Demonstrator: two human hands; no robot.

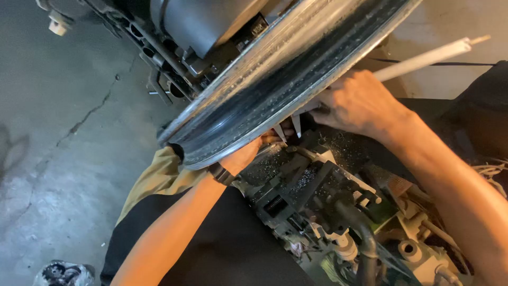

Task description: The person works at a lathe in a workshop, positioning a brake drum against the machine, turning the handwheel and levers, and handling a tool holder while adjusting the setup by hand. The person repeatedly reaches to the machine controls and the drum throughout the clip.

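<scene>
Your left forearm comes up from the bottom of the view, crossing your black-clad lap, and your left hand (pixel 244 154) disappears under the edge of the big round metal wheel rim (pixel 286 79), with a dark band at the wrist. The rim hides the fingers, so you cannot tell how far that hand is closed or what it grips; only the heel of the palm shows, pressed up against the rim's lower edge.

Your right hand (pixel 357 103) reaches in from the right, knuckles up, fingers curled down against the rim's edge. They seem to pinch something small there, but the rim and the hand's own back hide it.

The rim itself tilts across the upper middle of the view, dusty, with a dark inner channel, and it blocks most of the spot where both hands meet. Just below that spot lies a grimy grey machine block (pixel 317 196) littered with metal shavings, a black hose (pixel 365 238) curving over it.

Behind your right hand a white plastic tube (pixel 423 59) points up to the right. A yellow cloth (pixel 161 177) rests beside your left arm, and cracked grey concrete floor (pixel 63 132) fills the left side.
</scene>
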